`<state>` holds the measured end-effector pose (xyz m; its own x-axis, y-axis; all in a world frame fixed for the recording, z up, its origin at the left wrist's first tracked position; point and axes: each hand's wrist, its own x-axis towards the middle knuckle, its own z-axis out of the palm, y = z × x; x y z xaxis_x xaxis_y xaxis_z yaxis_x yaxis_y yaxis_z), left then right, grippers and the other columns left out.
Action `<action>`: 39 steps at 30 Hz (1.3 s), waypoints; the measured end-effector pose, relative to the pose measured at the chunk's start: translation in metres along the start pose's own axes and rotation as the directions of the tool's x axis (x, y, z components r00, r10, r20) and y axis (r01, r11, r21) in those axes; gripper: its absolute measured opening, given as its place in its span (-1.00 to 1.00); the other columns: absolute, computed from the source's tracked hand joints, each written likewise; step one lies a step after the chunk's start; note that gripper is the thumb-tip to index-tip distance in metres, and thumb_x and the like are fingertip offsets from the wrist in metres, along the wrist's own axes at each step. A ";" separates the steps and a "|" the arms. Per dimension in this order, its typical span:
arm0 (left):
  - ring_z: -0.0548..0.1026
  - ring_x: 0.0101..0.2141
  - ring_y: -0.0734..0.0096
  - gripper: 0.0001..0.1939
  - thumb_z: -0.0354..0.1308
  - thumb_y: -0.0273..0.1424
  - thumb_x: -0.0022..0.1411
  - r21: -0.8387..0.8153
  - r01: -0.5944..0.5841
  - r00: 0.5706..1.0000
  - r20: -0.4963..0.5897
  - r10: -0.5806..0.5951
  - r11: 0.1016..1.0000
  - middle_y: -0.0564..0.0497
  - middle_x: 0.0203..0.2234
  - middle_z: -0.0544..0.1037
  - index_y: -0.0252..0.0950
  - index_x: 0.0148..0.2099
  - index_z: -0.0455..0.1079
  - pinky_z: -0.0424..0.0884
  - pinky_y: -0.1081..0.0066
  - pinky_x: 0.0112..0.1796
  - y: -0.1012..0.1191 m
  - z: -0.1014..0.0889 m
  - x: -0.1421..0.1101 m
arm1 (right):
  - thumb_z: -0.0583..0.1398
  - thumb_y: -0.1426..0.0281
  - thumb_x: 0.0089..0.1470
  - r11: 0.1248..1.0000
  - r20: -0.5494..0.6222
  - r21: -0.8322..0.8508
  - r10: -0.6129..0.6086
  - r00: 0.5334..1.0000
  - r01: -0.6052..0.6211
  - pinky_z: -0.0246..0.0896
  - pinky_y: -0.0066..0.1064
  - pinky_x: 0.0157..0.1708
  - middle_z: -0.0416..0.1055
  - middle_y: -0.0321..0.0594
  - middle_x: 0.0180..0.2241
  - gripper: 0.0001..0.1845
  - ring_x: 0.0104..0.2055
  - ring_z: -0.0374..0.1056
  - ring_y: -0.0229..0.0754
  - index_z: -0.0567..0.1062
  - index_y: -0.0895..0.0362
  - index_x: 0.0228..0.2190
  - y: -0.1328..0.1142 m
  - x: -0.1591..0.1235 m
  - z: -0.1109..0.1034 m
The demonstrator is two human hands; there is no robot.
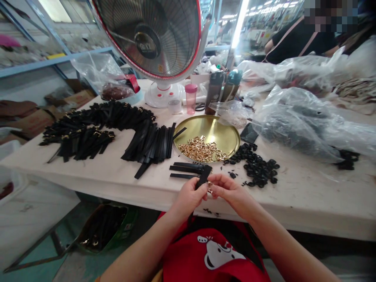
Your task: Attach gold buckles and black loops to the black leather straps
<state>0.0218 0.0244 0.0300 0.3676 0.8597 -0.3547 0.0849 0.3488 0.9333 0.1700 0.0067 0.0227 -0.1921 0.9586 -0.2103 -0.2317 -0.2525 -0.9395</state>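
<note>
The left hand point(190, 196) is nearly closed, thumb and fingers pinching a black strap point(203, 176). The right hand point(227, 190) pinches a small gold buckle point(209, 188) between thumb and fingertips, right at the strap; whether the strap passes through it, I cannot tell. Both forearms reach forward from the near side and converge, so the hands meet just above the front edge of the worktop point(141, 192).

Just beyond them lie a few short black strips point(185, 168), and behind those a round gold tray point(229, 137) with a heap of gold buckles point(201, 149). Black rings point(260, 166) are scattered to the right of the tray; a row of black straps point(152, 145) lies to its left. Bare worktop runs along the front edge on both sides of the hands, wider at the right, below the plastic bags point(305, 121).
</note>
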 end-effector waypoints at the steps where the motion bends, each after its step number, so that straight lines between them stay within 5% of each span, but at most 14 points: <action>1: 0.09 -0.72 0.70 -0.74 0.04 -0.23 0.07 -0.007 -0.009 1.000 0.003 0.009 1.000 0.18 -0.67 0.29 -0.35 -0.33 0.22 -0.04 0.58 -0.67 -0.001 0.000 -0.001 | 0.27 0.26 -0.15 1.000 -0.017 -0.006 -0.011 1.000 0.011 0.14 -0.44 -0.44 0.35 -0.37 -0.52 -0.70 -0.49 0.22 -0.34 0.41 0.09 -0.32 0.001 0.000 0.001; 6: 0.08 -0.71 0.71 -0.77 0.07 -0.27 0.04 -0.055 0.012 0.998 0.054 -0.009 0.998 0.16 -0.62 0.31 -0.35 -0.33 0.22 -0.05 0.58 -0.69 0.000 -0.001 -0.003 | 0.26 0.23 -0.14 0.999 -0.040 -0.028 -0.034 0.999 0.032 0.14 -0.45 -0.48 0.37 -0.34 -0.53 -0.69 -0.51 0.23 -0.32 0.40 0.09 -0.32 0.003 -0.002 0.002; 14: 0.06 -0.71 0.71 -0.82 0.04 -0.33 0.05 -0.127 0.032 0.993 0.118 -0.017 0.991 0.16 -0.64 0.27 -0.37 -0.35 0.26 -0.08 0.58 -0.69 0.004 0.000 -0.006 | 0.29 0.34 -0.16 0.979 0.084 0.202 0.003 0.996 -0.020 0.13 -0.49 -0.46 0.35 -0.35 -0.42 -0.57 -0.42 0.27 -0.32 0.37 0.03 -0.17 0.009 -0.007 0.001; 20: 0.15 -0.66 0.66 -0.81 0.06 -0.32 0.07 -0.006 -0.048 0.999 -0.020 0.048 0.999 0.16 -0.64 0.28 -0.36 -0.34 0.27 0.07 0.59 -0.62 0.002 0.003 -0.005 | 0.28 0.33 -0.15 0.953 -0.097 0.301 0.045 0.994 -0.013 0.15 -0.49 -0.48 0.33 -0.35 -0.47 -0.73 -0.51 0.21 -0.36 0.43 0.06 -0.31 0.015 -0.004 0.009; 27: 0.28 -0.55 0.57 -0.82 0.06 -0.32 0.08 0.029 -0.083 0.994 -0.064 0.085 0.996 0.13 -0.58 0.35 -0.35 -0.33 0.30 0.23 0.55 -0.48 -0.003 0.004 -0.003 | 0.33 0.44 -0.25 0.914 -0.083 0.404 0.003 0.997 0.031 0.19 -0.51 -0.40 0.32 -0.37 -0.46 -0.54 -0.44 0.24 -0.35 0.42 0.02 -0.21 0.018 -0.004 0.015; 33: 0.32 -0.47 0.51 -0.84 0.04 -0.33 0.11 0.101 -0.133 0.982 -0.119 0.145 0.986 0.08 -0.51 0.38 -0.35 -0.32 0.29 0.27 0.51 -0.41 -0.009 0.007 -0.004 | 0.29 0.39 -0.14 0.844 -0.123 0.536 0.089 0.988 -0.009 0.21 -0.61 -0.51 0.37 -0.36 -0.51 -0.86 -0.54 0.22 -0.43 0.48 0.12 -0.43 0.022 0.000 0.019; 39: 0.35 -0.39 0.46 -0.82 0.00 -0.31 0.15 0.219 -0.175 0.975 -0.098 0.200 0.960 0.05 -0.44 0.40 -0.33 -0.28 0.28 0.27 0.48 -0.34 -0.012 0.001 -0.005 | 0.33 0.39 -0.19 0.770 -0.053 0.624 0.212 0.976 -0.134 0.30 -0.65 -0.47 0.43 -0.34 -0.48 -0.85 -0.50 0.29 -0.44 0.50 0.15 -0.47 0.026 -0.002 0.015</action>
<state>0.0192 0.0152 0.0203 0.2843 0.9446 -0.1643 0.2200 0.1025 0.9701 0.1504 -0.0033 0.0030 -0.1860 0.8888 -0.4189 -0.7476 -0.4047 -0.5266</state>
